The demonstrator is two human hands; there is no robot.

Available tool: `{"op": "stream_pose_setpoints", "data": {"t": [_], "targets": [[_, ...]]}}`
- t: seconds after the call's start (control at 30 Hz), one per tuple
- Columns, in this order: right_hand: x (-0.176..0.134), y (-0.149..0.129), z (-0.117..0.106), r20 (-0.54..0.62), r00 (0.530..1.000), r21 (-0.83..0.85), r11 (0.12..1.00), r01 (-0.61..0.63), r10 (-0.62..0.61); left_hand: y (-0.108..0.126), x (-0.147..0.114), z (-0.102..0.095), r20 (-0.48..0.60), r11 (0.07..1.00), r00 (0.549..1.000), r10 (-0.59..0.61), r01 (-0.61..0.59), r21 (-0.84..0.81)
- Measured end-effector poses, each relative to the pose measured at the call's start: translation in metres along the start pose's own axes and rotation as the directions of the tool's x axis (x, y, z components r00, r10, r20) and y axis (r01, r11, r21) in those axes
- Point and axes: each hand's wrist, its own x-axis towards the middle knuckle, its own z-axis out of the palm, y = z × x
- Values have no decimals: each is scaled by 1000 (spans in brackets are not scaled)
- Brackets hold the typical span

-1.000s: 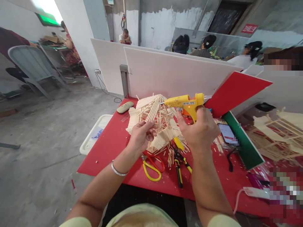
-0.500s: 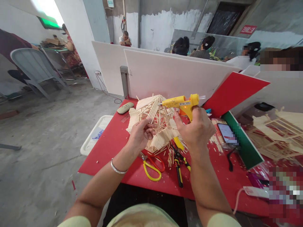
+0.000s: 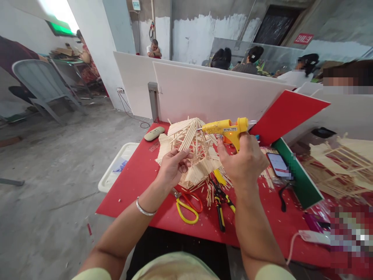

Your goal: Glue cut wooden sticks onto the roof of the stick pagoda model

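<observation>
A model built of thin pale wooden sticks [image 3: 201, 167] stands on the red tabletop in front of me. My left hand [image 3: 175, 165] is closed at its near left side, thumb and fingers pinching the lower end of a slanting wooden stick [image 3: 188, 139]. How many sticks the pinch takes in I cannot make out. In my right hand [image 3: 247, 161] is a yellow glue gun [image 3: 224, 127], gripped by its handle. Its metal nozzle points left, close to the upper sticks of the model; a clear glue stick juts from the back.
Scissors [image 3: 188, 210] with red and yellow handles and black-yellow pliers [image 3: 220, 206] lie nearer me among cut sticks. At the right are a phone [image 3: 279, 165] and a green board [image 3: 300, 175]. White panels [image 3: 221, 89] border the back. A grey-green oblong case [image 3: 154, 133] rests left.
My right hand and the glue gun have shifted slightly right and down, drawing the nozzle a little rightward. My left hand stays at the sticks.
</observation>
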Motion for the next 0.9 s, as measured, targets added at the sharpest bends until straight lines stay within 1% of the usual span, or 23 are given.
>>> {"op": "stream_pose_setpoints", "data": {"t": [0.2, 0.33, 0.43, 0.6, 0.8, 0.9], "targets": [[-3, 1, 0, -19, 1000, -27, 999, 20, -20, -8, -8, -6, 26, 999, 999, -31, 32, -26], [-8, 0, -2, -6, 1000, -20, 1000, 21, -21, -16, -13, -11, 56, 999, 998, -24, 27, -42], [-12, 0, -5, 15, 998, -19, 998, 54, -53, -20, -15, -13, 57, 999, 998, -14, 17, -42], [-18, 1, -9, 9, 994, -58, 992, 108, -107, -22, -14, -12, 62, 998, 998, -8, 12, -63], [-20, 2, -6, -66, 981, -69, 981, 179, -184, -23, -13, -11, 55, 998, 998, -6, 10, -69], [-20, 2, -4, -71, 979, -72, 980, 186, -191, -24, -13, -12, 56, 997, 998, -5, 9, -76]]}}
